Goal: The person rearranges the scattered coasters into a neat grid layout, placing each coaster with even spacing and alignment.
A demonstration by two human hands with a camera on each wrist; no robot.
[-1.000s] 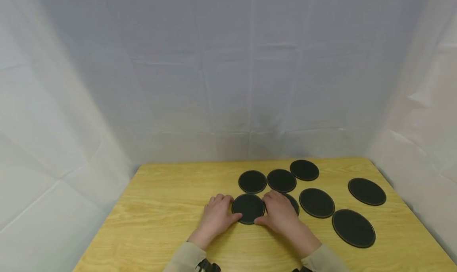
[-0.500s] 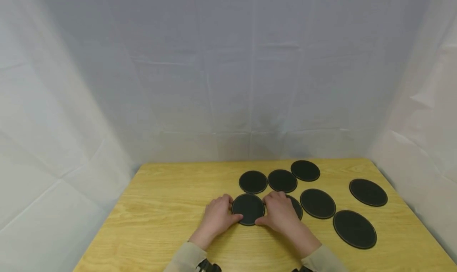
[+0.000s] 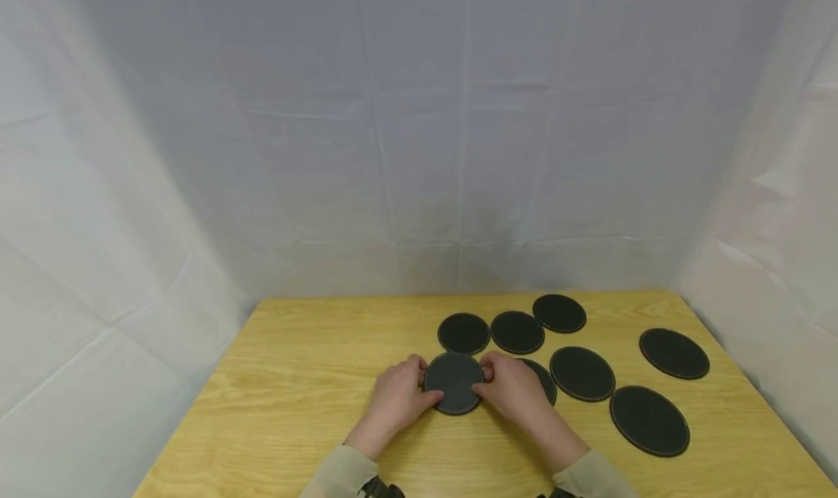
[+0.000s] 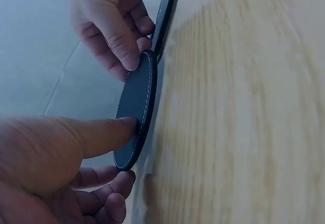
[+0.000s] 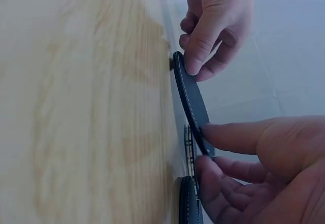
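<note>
Both hands — left hand point(image 3: 396, 400), right hand point(image 3: 513, 392) — pinch one coaster point(image 3: 454, 382); seven others point(image 3: 581, 373) lie flat.

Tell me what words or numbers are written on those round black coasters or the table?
None: no words, numbers or signs show anywhere. The black coaster held by the left hand and right hand is plain, with only pale edge stitching. The wooden table is bare too.

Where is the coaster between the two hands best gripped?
At its thin rim, from opposite sides. The coaster is a flat disc, tilted off the table, so thumb above and fingers below fit, as the left hand and right hand pinch it.
</note>
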